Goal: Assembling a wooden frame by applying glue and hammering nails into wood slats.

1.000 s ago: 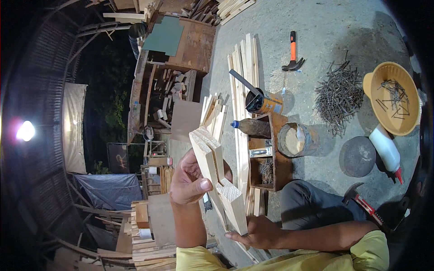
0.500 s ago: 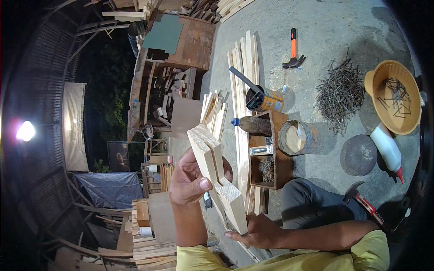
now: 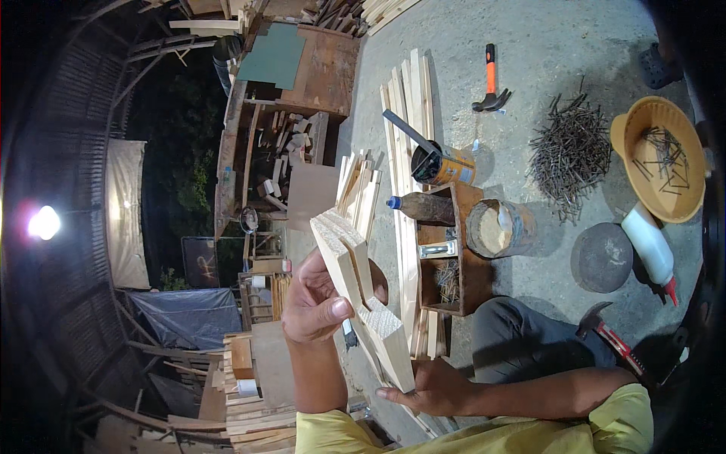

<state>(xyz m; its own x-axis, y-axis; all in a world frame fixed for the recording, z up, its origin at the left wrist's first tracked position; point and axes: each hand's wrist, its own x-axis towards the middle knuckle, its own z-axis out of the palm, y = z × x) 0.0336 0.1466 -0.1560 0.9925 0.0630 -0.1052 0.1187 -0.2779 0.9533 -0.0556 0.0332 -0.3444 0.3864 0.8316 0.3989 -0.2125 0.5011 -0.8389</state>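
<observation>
Several pale wooden strips (image 3: 335, 261) are bundled in my two hands, their rough sawn ends tilted up toward me. One strip (image 3: 384, 318) sits lower than the others, so its end forms a step. My left hand (image 3: 314, 303) is closed around the bundle, thumb across the near face. Lower down, my right hand (image 3: 435, 387) grips the strips with its thumb along the bottom edge; some of its fingers are hidden behind the wood.
Beyond my hands stand a wooden tote (image 3: 473, 280) with nails and a bottle (image 3: 425, 207), a glue can (image 3: 454, 166) and a tub of sawdust-coloured stuff (image 3: 510, 228). To the right lie a nail pile (image 3: 569, 155), a yellow basin (image 3: 658, 193), and hammers (image 3: 491, 79). A dark shoe (image 3: 656, 68) shows far right.
A dark shoe has come into view at the upper right edge. My hands and the wooden strips have barely moved.
</observation>
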